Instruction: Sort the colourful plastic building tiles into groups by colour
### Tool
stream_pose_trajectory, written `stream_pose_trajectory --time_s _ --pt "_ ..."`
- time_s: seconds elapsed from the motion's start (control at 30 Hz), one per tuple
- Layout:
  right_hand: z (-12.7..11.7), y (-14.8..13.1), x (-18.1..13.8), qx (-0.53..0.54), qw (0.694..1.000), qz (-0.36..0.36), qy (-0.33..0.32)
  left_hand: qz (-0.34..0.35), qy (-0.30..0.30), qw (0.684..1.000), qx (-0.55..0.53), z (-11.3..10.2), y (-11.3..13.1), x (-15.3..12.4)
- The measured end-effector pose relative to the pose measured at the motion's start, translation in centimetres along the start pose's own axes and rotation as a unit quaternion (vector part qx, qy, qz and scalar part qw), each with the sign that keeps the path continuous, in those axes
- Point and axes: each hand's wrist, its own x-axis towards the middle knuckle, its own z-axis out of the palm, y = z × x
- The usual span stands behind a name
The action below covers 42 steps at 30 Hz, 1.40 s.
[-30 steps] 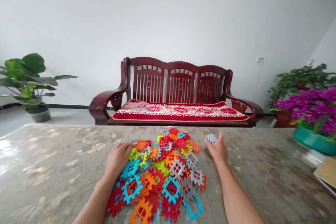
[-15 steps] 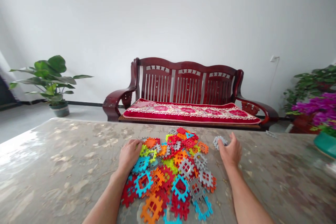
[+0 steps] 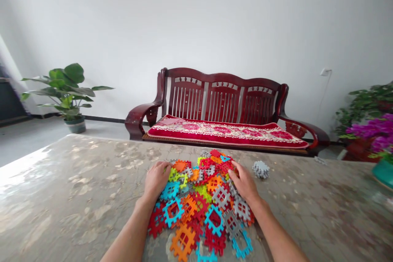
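Note:
A heap of interlocking plastic tiles [image 3: 201, 202] with notched edges, in red, orange, blue, green and grey, lies in front of me; many have window-like cut-outs. My left hand [image 3: 157, 178] rests against the heap's far left side, fingers loosely bent beside an orange tile [image 3: 180, 166] and green ones. Across from it, my right hand [image 3: 244, 182] reaches over the right side, thumb and forefinger apart near red and orange tiles. Its lower fingers are partly hidden. A small stack of grey tiles [image 3: 260, 169] stands apart, to the right of that hand.
The pile lies on a table with a shiny floral cover [image 3: 92, 188]. At the far right edge lies a grey tile [image 3: 321, 160], near a teal flowerpot [image 3: 383, 174] with purple flowers. Behind the table stand a wooden bench [image 3: 227, 106] and a potted plant [image 3: 72, 90].
My right hand has moved left from the grey stack to the heap, leaving the stack on the table. The left hand stays at the heap's left side. The view has shifted slightly.

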Motion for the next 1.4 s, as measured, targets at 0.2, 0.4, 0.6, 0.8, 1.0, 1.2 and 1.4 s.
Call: stream_pose_trajectory --time_s 0.2,0.4,0.6,0.8,1.0,1.2,1.4 --pt "-0.6 -0.1 0.1 -0.040 0.997 -0.017 -0.063 0.000 -0.013 1.000 -0.009 0.0 0.0 0.1" --pt "-0.5 -0.9 -0.1 -0.004 0.998 0.021 -0.061 -0.006 -0.006 1.000 -0.027 -0.2 0.2 0.0" --pt "-0.8 -0.3 -0.4 0.078 0.995 0.011 -0.064 -0.023 -0.011 0.998 -0.054 -0.6 0.5 -0.1" --pt "-0.9 0.0 -0.5 0.136 0.989 -0.011 -0.063 -0.040 -0.005 0.997 -0.070 -0.9 0.8 -0.2" --pt "-1.3 -0.2 -0.5 0.155 0.986 -0.017 -0.064 -0.045 -0.002 0.996 -0.078 -0.6 0.6 -0.1" --pt "-1.4 -0.3 -0.3 0.117 0.992 -0.022 -0.035 -0.045 0.020 0.994 -0.101 -0.3 0.3 0.1" --pt "-0.9 0.0 0.0 0.084 0.995 -0.003 -0.049 -0.044 0.068 0.989 -0.126 -0.4 0.5 0.0"
